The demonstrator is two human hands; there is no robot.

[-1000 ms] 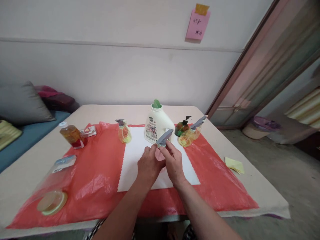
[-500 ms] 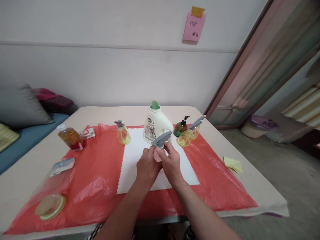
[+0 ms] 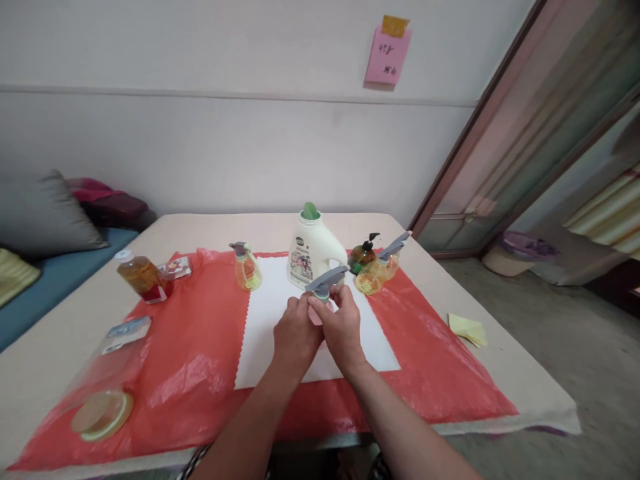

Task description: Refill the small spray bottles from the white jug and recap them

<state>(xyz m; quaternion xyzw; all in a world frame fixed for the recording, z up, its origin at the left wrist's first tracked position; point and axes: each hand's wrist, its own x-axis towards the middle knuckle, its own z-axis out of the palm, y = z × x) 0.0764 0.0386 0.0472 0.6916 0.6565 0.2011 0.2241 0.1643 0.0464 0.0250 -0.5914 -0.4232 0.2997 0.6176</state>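
A spray bottle with a grey trigger head (image 3: 327, 280) and a pinkish clear body is held upright over the white sheet (image 3: 260, 353). My left hand (image 3: 297, 337) is wrapped round its left side. Around the neck, just under the spray head, are the curled fingers and thumb of my right hand (image 3: 343, 323). Most of the bottle's body is hidden by both hands. Close behind stands a cream detergent jug (image 3: 303, 257) with a green piece (image 3: 311, 211) in its uncapped mouth.
Left of the sheet stands another spray bottle (image 3: 247, 270); a third (image 3: 375, 273) leans at right beside a green pump bottle (image 3: 361, 259). A drink bottle (image 3: 143, 277), small cards, and a round lidded container (image 3: 103, 415) lie left. Yellow paper (image 3: 467, 329) sits far right.
The grey spray head has turned slightly and sits a little further right in my hands. Both hands stay in nearly the same place; nothing else has moved.
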